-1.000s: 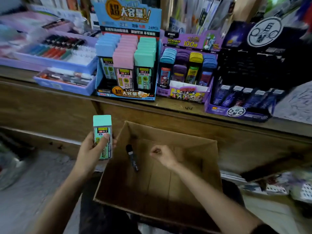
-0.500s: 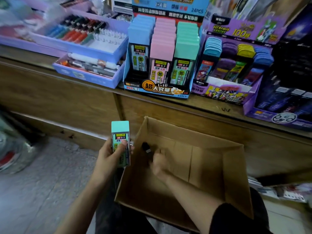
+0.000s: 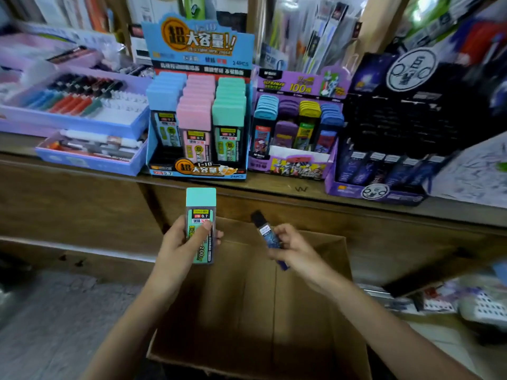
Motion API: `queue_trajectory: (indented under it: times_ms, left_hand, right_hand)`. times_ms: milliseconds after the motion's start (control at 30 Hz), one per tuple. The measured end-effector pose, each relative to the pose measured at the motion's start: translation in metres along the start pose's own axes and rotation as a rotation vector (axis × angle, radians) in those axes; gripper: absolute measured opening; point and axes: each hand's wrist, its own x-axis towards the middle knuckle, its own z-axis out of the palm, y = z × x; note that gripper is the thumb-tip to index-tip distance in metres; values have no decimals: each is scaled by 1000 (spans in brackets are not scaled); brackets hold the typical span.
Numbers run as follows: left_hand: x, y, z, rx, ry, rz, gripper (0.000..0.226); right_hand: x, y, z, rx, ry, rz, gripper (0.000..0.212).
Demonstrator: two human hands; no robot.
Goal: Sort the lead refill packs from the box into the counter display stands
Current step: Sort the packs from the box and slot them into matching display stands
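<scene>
My left hand (image 3: 179, 246) grips a mint-green lead refill pack (image 3: 201, 215) upright, just below the counter edge. My right hand (image 3: 292, 249) holds a slim dark blue refill pack (image 3: 263, 229) above the open cardboard box (image 3: 260, 311), tilted with its black cap up and to the left. On the counter stands a blue display stand (image 3: 197, 116) with blue, pink and green packs in three columns. To its right are a purple stand (image 3: 297, 133) with small coloured packs and a dark stand (image 3: 384, 171) with dark blue packs in its front row.
Purple trays of pens (image 3: 74, 105) fill the counter's left part. The wooden counter front (image 3: 68, 198) rises behind the box. Papers and packets (image 3: 452, 300) lie low at the right. Grey floor (image 3: 41, 325) shows at the left.
My right hand reached into the box, took the dark blue pack and has lifted it out. My left hand has raised the green pack toward the counter.
</scene>
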Motion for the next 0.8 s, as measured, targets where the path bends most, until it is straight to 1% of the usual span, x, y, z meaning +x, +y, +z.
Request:
queue_trajectory:
  times_ms: [100, 133, 200, 267, 333, 367, 500, 567, 633, 700, 767, 800]
  left_hand:
    - [3, 16, 24, 8, -53, 42, 29]
    - [4, 21, 31, 14, -71, 54, 32]
    - [4, 30, 45, 23, -104, 79, 34]
    - [4, 38, 58, 17, -122, 102, 32]
    - [4, 44, 69, 3, -130, 113, 30]
    - [4, 47, 74, -5, -135, 117, 30]
    - [2, 54, 90, -4, -167, 121, 31]
    - [2, 57, 96, 17, -175, 121, 33]
    - [1, 59, 101, 33, -179, 133, 34]
    - [1, 60, 104, 39, -178, 144, 34]
    - [2, 60, 106, 44, -173, 142, 32]
    - [2, 60, 107, 45, -172, 138, 32]
  right_hand:
    - [-28, -25, -39, 160, 112, -44, 17]
    - [-36, -32, -52, 180, 158, -49, 14]
    - [-49, -40, -77, 133, 225, -75, 16]
    - [-62, -44, -99, 98, 223, -108, 18]
    - [-74, -45, -119, 123, 214, -143, 21]
    - [-79, -47, -129, 134, 244, -173, 21]
    - [-84, -59, -175, 175, 437, -365, 9]
    - [-80, -65, -196, 172, 539, -438, 9]
    - [-72, -66, -211, 134, 623, -478, 14]
    - [-62, -63, -218, 25, 643, -511, 16]
    - [-54, -58, -219, -136, 646, -520, 13]
    - [-51, -55, -219, -168, 651, -525, 13]
